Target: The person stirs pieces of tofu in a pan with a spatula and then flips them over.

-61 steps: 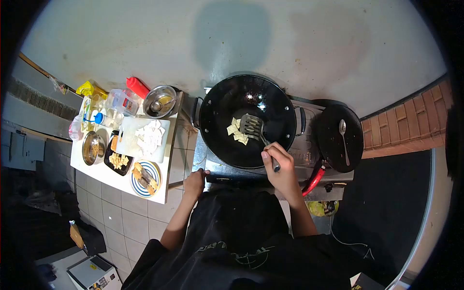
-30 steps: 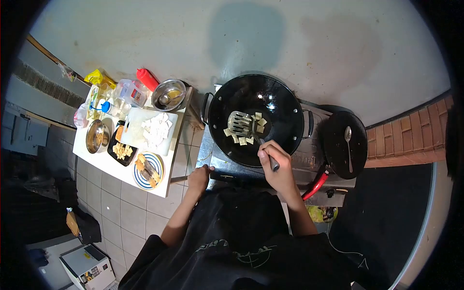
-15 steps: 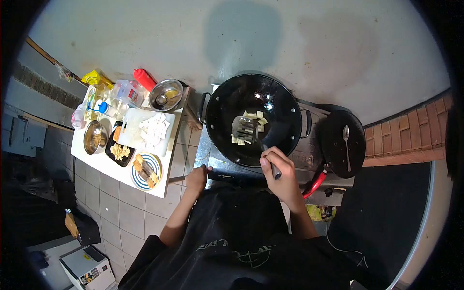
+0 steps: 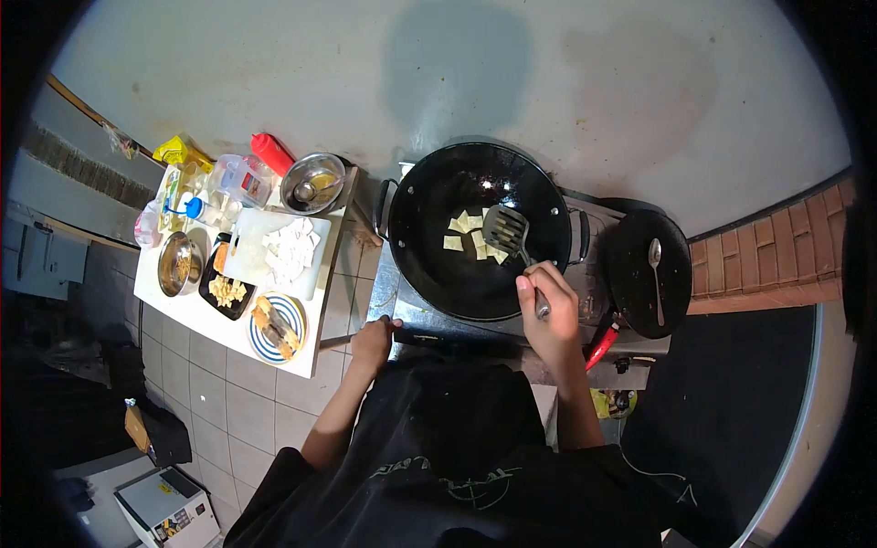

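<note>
I note the right hand [image 4: 548, 315] fisted around the spatula [image 4: 507, 230] handle at the wok's [image 4: 438, 274] near rim. The blade lies inside the wok, touching pale cut pieces [image 4: 464, 232]. The left hand [image 4: 373, 340] is curled at the stove [image 4: 406, 306] edge, near-left of the wok; I cannot tell its grip.

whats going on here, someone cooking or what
A person stands at a stove. Their right hand grips a slotted spatula whose head sits among pale square pieces in a black wok. Their left hand rests at the stove's front edge. A side table on the left holds a cutting board, bowls and a plate. A spoon lies on a black lid on the right.
</note>
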{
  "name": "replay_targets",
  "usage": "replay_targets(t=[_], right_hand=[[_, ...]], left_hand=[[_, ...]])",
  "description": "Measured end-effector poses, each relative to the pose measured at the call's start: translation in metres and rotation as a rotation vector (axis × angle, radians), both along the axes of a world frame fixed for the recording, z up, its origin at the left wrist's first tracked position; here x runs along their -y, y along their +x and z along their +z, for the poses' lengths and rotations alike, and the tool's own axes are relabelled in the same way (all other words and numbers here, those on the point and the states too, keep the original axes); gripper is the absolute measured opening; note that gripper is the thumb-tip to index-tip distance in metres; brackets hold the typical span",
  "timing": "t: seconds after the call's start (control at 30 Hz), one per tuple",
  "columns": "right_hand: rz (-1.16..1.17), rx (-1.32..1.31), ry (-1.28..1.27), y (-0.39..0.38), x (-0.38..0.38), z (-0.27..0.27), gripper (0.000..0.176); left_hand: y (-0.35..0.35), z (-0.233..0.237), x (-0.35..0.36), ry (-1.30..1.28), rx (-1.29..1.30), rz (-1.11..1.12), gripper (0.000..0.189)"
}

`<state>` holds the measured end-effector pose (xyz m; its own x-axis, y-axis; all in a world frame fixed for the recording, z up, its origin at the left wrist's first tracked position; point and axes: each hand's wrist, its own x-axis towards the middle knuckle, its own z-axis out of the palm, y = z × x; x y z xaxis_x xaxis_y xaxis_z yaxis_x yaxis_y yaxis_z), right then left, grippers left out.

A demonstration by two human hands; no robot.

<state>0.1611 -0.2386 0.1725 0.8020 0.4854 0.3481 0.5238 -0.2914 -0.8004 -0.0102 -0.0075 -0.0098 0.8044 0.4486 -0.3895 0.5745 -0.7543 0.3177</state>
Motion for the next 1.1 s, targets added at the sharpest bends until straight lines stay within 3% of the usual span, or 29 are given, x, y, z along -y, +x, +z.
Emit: replay_targets(t=[1.1], right_hand=[[0.083, 0.073, -0.012, 0.008, -0.032, -0.036, 0.011]], left_hand=[[-0.003, -0.016, 0.0, -0.015, 0.0, 0.028, 0.048]])
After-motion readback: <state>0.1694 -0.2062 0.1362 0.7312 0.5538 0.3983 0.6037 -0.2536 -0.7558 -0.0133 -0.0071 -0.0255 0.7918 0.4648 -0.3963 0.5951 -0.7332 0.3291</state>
